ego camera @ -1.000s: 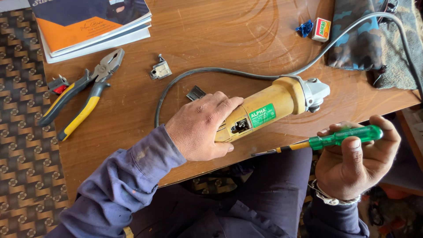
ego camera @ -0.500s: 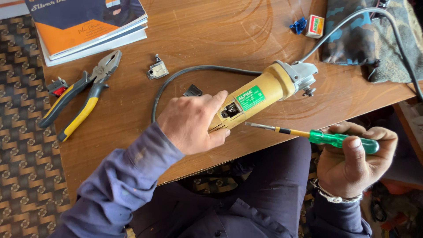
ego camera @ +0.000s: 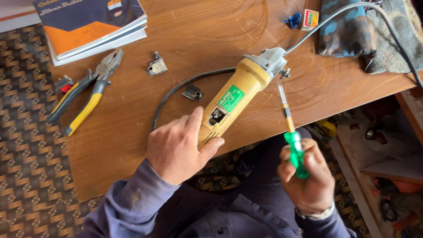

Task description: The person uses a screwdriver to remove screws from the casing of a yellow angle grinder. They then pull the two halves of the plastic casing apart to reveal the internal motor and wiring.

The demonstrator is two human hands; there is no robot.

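A yellow angle grinder (ego camera: 240, 90) with a grey metal head lies slanted on the wooden table (ego camera: 189, 26). My left hand (ego camera: 178, 147) grips its rear end at the table's front edge. My right hand (ego camera: 308, 176) holds a green-handled screwdriver (ego camera: 291, 136) upright. The screwdriver's tip points up to the grinder's grey head and sits just below it. The grinder's black cable (ego camera: 176, 90) curves away across the table.
Yellow-and-blue pliers (ego camera: 86, 94) lie at the left beside a small red-and-black part (ego camera: 64, 83). Two small metal parts (ego camera: 156, 67) (ego camera: 194, 92) rest near the cable. A stack of books (ego camera: 92, 26) is far left, a cloth (ego camera: 365, 31) far right.
The grinder has swung more upright, its head turning away from me. My right hand has turned the screwdriver from lying sideways to pointing up at the grinder's head.
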